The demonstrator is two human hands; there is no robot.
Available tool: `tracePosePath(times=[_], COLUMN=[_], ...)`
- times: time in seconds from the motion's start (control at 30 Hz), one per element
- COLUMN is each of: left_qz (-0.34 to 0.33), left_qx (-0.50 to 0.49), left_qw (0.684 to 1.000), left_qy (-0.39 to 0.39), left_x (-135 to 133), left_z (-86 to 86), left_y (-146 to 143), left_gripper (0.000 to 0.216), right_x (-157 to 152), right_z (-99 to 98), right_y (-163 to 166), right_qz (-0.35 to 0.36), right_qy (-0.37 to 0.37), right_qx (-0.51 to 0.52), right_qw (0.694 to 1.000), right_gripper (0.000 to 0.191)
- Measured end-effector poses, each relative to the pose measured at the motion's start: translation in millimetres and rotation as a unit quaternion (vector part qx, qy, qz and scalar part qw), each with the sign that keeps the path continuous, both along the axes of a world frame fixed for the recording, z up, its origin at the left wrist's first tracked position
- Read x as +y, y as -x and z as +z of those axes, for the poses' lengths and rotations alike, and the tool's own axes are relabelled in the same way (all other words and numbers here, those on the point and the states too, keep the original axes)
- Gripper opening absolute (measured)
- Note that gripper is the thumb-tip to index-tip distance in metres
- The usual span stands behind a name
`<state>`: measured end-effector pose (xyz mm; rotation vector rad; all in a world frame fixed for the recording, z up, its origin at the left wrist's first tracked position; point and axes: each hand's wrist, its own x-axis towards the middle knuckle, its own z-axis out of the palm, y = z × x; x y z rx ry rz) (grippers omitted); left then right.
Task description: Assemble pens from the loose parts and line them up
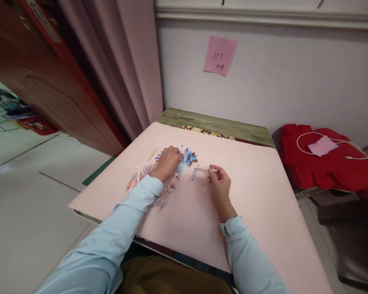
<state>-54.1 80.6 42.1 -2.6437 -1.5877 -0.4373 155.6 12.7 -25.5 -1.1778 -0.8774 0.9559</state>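
Observation:
My left hand (pixel 169 161) reaches over a heap of small parts, its fingers curled down among them; what they grip, if anything, is hidden. At those fingers lie small blue and brown caps (pixel 191 157) and slim light-blue tubes (pixel 182 168). My right hand (pixel 220 183) is closed in a pinch on a thin pale stick (pixel 201 168) pointing left. By the stick's far end is a short bluish-purple tube (pixel 194 173); whether they touch I cannot tell. Clear and pinkish tube pieces (pixel 131 181) are under and beside my left forearm, with white sticks (pixel 145 162).
A pale pink sheet (pixel 257 212) covers most of the table, its green wood-look edge (pixel 214 119) showing at the back. Red cloth (pixel 322 163) with a white cord is at the right. A pink curtain (pixel 135 57) and brown door (pixel 67 81) stand left.

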Motion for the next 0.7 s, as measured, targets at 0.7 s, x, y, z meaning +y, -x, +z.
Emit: tracePosePath(times=[0.7], left_qz=[-0.036], left_qx=[-0.578], left_qw=[0.794], left_qy=[0.186], left_x=[-41], left_z=[-32.4], left_y=[-119], left_gripper=[0.026], right_x=[13], right_z=[1.1], right_y=[-20], right_qz=[-0.118], right_qy=[-0.022], right_qx=[0.161], right_qw=[0.980], right_gripper=[0.033])
